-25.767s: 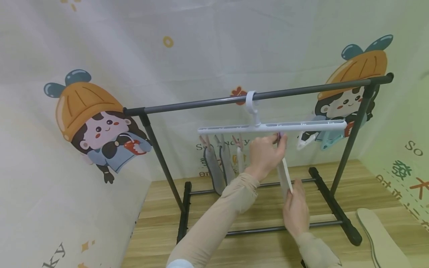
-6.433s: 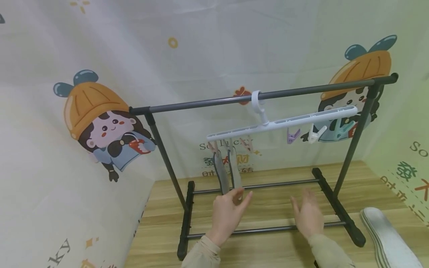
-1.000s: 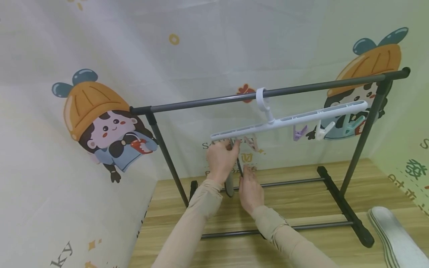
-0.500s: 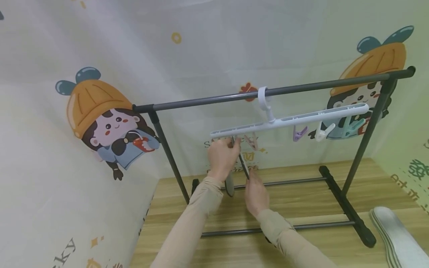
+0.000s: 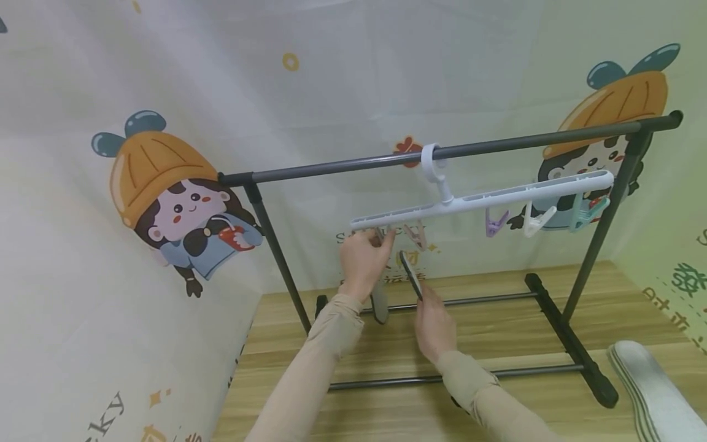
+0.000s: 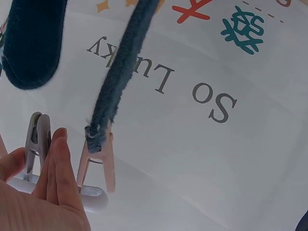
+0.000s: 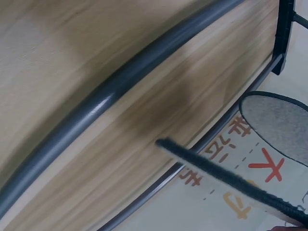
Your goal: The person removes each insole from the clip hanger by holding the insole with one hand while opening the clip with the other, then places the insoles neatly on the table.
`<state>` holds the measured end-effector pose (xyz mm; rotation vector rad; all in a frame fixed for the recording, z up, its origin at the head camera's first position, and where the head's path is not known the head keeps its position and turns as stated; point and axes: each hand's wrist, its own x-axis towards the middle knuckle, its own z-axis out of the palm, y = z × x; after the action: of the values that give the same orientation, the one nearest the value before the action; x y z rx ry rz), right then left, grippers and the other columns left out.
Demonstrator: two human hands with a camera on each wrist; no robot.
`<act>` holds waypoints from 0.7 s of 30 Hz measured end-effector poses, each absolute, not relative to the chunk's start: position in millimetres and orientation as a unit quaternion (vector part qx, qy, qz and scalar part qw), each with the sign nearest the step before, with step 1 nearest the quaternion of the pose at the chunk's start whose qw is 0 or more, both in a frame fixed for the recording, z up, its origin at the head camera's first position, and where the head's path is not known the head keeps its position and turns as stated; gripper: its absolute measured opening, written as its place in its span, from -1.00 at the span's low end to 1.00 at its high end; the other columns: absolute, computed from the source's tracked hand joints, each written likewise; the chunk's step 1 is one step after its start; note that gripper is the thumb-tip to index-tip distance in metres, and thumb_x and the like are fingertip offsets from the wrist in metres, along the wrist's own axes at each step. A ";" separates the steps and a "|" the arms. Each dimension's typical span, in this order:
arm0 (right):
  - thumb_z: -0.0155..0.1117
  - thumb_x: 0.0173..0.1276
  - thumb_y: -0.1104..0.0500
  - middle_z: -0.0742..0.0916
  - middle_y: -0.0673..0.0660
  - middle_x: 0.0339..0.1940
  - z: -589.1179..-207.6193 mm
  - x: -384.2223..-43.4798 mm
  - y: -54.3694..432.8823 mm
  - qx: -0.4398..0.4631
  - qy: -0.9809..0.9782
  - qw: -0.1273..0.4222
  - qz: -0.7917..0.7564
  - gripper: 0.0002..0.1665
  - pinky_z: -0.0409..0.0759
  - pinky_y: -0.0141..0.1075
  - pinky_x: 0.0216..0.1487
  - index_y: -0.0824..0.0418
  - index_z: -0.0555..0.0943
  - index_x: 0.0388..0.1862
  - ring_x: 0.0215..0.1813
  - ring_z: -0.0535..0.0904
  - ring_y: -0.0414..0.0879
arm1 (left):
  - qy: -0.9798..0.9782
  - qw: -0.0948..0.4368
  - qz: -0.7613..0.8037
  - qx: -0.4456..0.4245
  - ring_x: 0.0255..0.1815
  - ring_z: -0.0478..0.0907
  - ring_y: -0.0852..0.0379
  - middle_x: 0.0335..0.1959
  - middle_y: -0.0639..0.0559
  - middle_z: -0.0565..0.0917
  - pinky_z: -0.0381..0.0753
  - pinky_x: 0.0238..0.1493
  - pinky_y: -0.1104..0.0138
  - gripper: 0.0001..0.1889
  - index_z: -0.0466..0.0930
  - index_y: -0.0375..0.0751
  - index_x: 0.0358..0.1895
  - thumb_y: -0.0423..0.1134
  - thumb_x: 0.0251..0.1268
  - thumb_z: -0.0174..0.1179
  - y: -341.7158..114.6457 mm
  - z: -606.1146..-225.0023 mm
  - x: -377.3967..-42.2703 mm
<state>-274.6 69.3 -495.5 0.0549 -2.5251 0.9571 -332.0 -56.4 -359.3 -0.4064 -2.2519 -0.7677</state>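
A white clip hanger (image 5: 480, 201) hangs by its hook from a dark rail. My left hand (image 5: 361, 264) is up at the hanger's left part, its thumb and fingers pinching a grey clothespin (image 6: 37, 137). Lower and to the right, my right hand (image 5: 435, 325) holds a dark-edged shoe insole (image 5: 411, 276), whose top end stands free of that clothespin. Another insole (image 5: 379, 304) hangs behind my left hand; in the left wrist view a pink clothespin (image 6: 109, 168) clamps its end. The right wrist view has the held insole (image 7: 231, 179) almost edge-on, the hanging one beside it.
Further clothespins, one pink (image 5: 417, 236), one purple (image 5: 496, 222), one white (image 5: 537, 219) and one teal (image 5: 588, 213), dangle with nothing in them. A stack of insoles (image 5: 652, 380) lies right of the black rack (image 5: 571, 341) on the wood-grain surface (image 5: 397, 417).
Over the last second the insole has come out of the grey clothespin, moving down and right with my right hand. Since the oldest frame, fewer insoles hang and the stack at right has grown.
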 end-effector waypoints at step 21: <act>-0.08 0.56 0.27 0.46 0.48 0.36 -505.3 -257.3 116.2 0.028 -0.924 0.216 0.313 -0.50 0.35 0.12 0.39 0.54 0.30 0.36 0.35 0.42 0.39 | -0.883 0.314 -0.326 -0.126 -0.61 0.67 0.13 -0.53 -0.04 0.78 0.62 -0.42 0.31 -0.55 0.68 -0.19 -0.55 0.11 0.31 0.24 -65.1 -358.9 -325.8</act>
<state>-257.3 116.2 -505.3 0.0788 -2.5615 0.8675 -325.8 -65.1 -358.9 -0.3319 -2.3274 -0.8605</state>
